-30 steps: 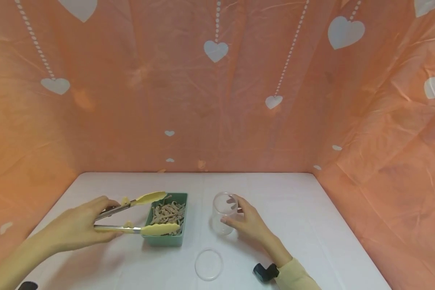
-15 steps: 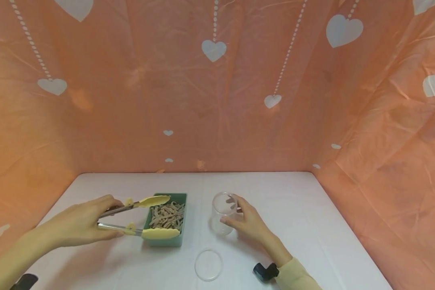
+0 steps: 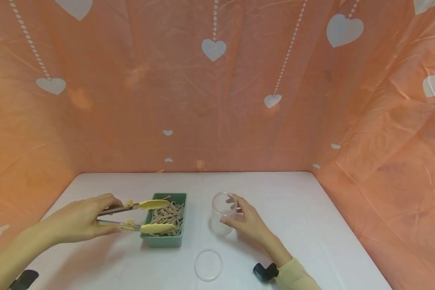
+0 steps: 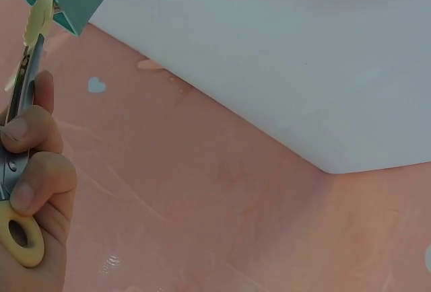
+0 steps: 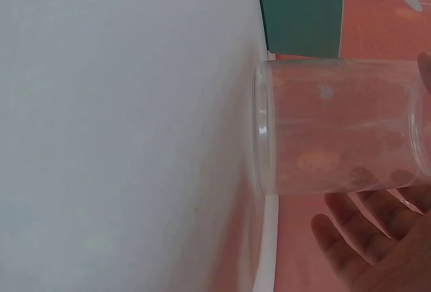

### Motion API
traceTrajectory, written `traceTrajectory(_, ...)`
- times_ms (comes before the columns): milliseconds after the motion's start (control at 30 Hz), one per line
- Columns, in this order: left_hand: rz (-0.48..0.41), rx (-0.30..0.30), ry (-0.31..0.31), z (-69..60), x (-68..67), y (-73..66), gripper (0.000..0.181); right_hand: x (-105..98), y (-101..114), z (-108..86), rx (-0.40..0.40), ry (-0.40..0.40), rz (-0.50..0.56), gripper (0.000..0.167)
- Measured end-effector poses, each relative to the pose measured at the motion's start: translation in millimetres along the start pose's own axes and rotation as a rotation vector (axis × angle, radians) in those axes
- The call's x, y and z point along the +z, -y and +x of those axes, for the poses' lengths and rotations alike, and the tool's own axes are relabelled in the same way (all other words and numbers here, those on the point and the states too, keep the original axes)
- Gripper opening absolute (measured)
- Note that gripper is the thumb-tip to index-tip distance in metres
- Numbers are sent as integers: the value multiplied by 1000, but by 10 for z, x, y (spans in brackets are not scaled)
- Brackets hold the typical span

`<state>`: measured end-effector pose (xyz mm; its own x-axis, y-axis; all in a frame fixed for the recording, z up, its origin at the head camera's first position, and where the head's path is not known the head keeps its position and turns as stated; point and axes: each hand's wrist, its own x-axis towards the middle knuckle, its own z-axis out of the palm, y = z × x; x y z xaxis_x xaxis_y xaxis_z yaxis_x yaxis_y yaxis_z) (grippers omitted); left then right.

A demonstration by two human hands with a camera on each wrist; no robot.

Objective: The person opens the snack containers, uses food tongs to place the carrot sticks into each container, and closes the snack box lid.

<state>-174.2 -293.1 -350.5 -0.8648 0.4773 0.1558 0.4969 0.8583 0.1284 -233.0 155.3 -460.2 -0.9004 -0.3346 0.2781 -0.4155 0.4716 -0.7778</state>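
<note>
Metal tongs with yellow scalloped tips (image 3: 157, 228) are in my left hand (image 3: 83, 220), which grips their arms from the left. The tips stand apart over a green rectangular box (image 3: 163, 241) filled with thin greyish-brown strips (image 3: 169, 215). In the left wrist view, curled fingers (image 4: 40, 130) wrap the tongs' metal arm, near a yellow loop end (image 4: 23, 241). To the box's right stands an upright clear jar (image 3: 222, 221), its top uncovered. My right hand (image 3: 251, 223) holds the jar from the right, thumb on the near side and fingers behind; the right wrist view shows the fingers (image 5: 367, 238) alongside its wall.
A clear round lid (image 3: 208, 265) lies flat in front of the jar. Both things stand on a white table (image 3: 293, 209). Orange cloth (image 3: 137, 121) with white hearts rises behind and at both sides. A black device (image 3: 265, 272) sits at the right wrist.
The tongs' tips first dip lower over the box, then come closer together. My right hand, the jar and the lid stay in place.
</note>
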Motion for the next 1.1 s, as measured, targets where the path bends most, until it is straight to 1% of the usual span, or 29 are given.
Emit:
traceTrajectory(133,9,-5,5,16,-9,-2,49,-1,8,4,3,-1,7,76)
traceTrajectory(367,26,37,-15,30,-17,21,45,-4,16,6,2,-6,3,76)
traceTrajectory(533,34,23,-18,25,-34,20,40,-4,21,7,-3,-8,13,75)
traceTrajectory(667,22,20,-12,21,-37,28,40,1,25,1,5,-6,13,76)
traceTrajectory(967,25,20,-40,2,-45,38,35,0,18,-1,1,-7,7,75)
traceTrajectory(1100,36,25,-49,-18,-43,32,34,1,24,-7,16,-6,7,76)
